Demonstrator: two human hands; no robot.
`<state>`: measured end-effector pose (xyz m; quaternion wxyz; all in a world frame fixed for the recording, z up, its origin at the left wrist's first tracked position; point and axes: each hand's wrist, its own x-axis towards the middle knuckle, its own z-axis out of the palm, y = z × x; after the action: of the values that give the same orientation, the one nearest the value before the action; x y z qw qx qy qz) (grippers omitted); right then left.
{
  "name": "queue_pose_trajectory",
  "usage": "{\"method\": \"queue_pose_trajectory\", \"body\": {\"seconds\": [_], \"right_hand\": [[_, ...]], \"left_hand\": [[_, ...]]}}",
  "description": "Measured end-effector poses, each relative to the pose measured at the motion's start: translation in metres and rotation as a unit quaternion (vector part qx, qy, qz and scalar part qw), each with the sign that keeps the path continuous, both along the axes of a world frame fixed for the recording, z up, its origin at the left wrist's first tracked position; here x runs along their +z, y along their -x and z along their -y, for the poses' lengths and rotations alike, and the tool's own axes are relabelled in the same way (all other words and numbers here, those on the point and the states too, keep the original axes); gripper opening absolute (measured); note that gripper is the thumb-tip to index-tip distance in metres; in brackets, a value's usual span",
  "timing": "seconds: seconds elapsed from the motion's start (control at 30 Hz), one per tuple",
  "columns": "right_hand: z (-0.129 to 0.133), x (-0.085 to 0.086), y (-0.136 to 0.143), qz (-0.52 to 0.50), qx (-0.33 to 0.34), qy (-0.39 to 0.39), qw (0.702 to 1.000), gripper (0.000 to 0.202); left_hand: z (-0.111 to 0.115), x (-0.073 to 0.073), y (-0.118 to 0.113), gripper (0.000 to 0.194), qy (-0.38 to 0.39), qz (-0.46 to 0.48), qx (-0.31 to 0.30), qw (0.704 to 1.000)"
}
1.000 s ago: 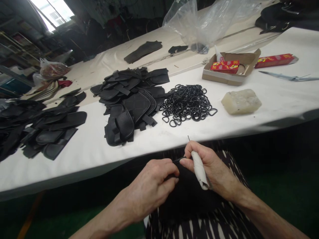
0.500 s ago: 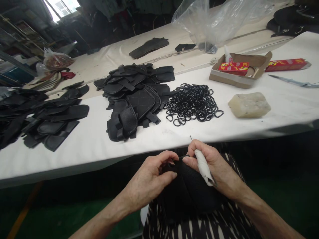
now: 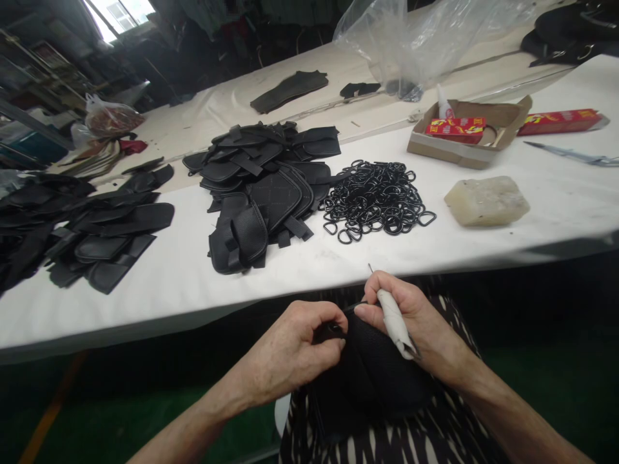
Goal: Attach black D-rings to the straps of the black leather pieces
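Below the table's front edge, over my lap, my left hand point(image 3: 294, 351) pinches the near edge of a black leather piece point(image 3: 372, 380). My right hand point(image 3: 411, 319) grips a thin pointed tool with a white wrapped handle point(image 3: 394, 322), its metal tip sticking up past my fingers, and its thumb and forefinger also touch the top edge of the same leather piece. Both hands meet at that edge. What lies between the fingertips is too dark to make out.
On the white table point(image 3: 174, 283) lie a heap of black leather pieces point(image 3: 261, 187), a pile of black metal D-rings point(image 3: 377, 200), a pale waxy block point(image 3: 486, 201), a cardboard tray with a red box point(image 3: 467, 132), scissors point(image 3: 570, 154) and more leather pieces at the left point(image 3: 91, 238).
My left hand's fingers have closed tighter on the leather piece's edge. My right hand with the tool has stayed nearly still. The view shifted slightly.
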<state>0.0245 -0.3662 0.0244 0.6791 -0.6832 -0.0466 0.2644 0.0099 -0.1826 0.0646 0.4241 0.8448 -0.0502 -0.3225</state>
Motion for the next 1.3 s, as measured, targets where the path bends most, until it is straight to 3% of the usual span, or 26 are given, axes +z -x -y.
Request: {"method": "queue_pose_trajectory", "body": {"seconds": [0.23,0.37,0.57,0.9,1.1,1.23,1.3], "right_hand": [[0.001,-0.007,0.001,0.045,0.023,0.043,0.998,0.018],[0.002,-0.014,-0.002,0.087,0.030,0.067,0.994,0.017],[0.004,-0.016,-0.005,0.091,0.020,0.079,0.993,0.017],[0.002,-0.016,-0.005,0.044,0.014,0.035,0.998,0.019],[0.002,-0.017,-0.005,0.034,0.019,0.021,0.999,0.021],[0.002,-0.015,-0.001,0.028,0.013,0.013,0.999,0.021],[0.002,-0.014,0.001,0.053,0.000,0.033,0.998,0.020]], "left_hand": [[-0.001,-0.003,-0.012,0.005,0.100,-0.206,0.067,0.971],[-0.004,-0.014,-0.018,0.009,0.169,-0.252,0.089,0.949],[-0.003,-0.019,-0.011,0.008,0.064,-0.118,0.058,0.989],[0.000,-0.015,-0.005,0.009,0.102,-0.108,0.089,0.985],[0.003,-0.009,0.002,0.014,-0.024,0.068,0.031,0.997],[0.005,-0.006,0.004,0.029,0.000,0.095,0.005,0.995],[0.004,-0.006,0.004,0.024,0.003,0.091,0.020,0.996]]}}
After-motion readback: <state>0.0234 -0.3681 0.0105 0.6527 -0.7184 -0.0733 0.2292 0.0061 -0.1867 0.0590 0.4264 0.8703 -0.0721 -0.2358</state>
